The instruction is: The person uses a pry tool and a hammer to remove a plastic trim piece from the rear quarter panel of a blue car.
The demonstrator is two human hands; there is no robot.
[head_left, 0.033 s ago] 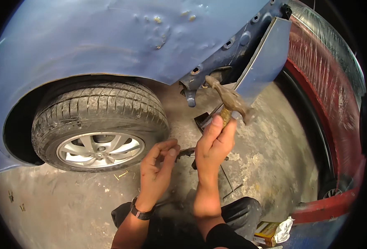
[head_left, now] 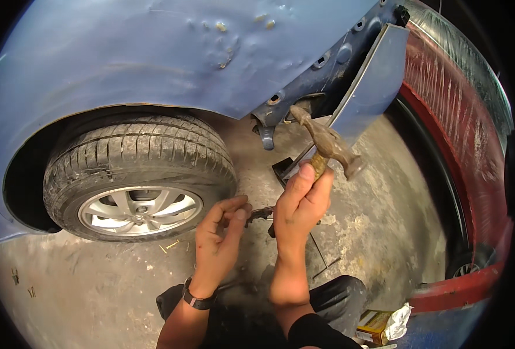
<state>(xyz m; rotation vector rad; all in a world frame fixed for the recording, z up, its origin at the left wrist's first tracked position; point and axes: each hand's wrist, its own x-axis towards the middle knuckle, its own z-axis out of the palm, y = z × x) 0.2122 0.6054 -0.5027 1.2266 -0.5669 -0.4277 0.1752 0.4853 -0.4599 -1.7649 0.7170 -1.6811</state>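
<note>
My right hand (head_left: 299,200) is wrapped round the handle of a worn body hammer (head_left: 329,142). Its brown metal head is raised in front of the blue car's lower edge, one end narrow and the other blunt. My left hand (head_left: 219,235), with a dark watch on the wrist, is level with the tyre's right side. Its fingers are curled and thumb and forefinger pinch together; what they hold, if anything, is too small to make out. Above both hands spreads a dented blue fender (head_left: 170,64), with bare yellowish spots (head_left: 221,27) where paint is chipped.
A tyre (head_left: 138,151) on a silver wheel (head_left: 141,210) fills the left. A blue panel (head_left: 374,81) juts out at right, beside a red, plastic-wrapped car part (head_left: 444,104). Dark metal pieces (head_left: 261,214) lie on the concrete floor (head_left: 379,215). A yellow box (head_left: 374,326) stands near my knee.
The hammer head has shifted slightly right and down in my right hand. My left hand has barely moved.
</note>
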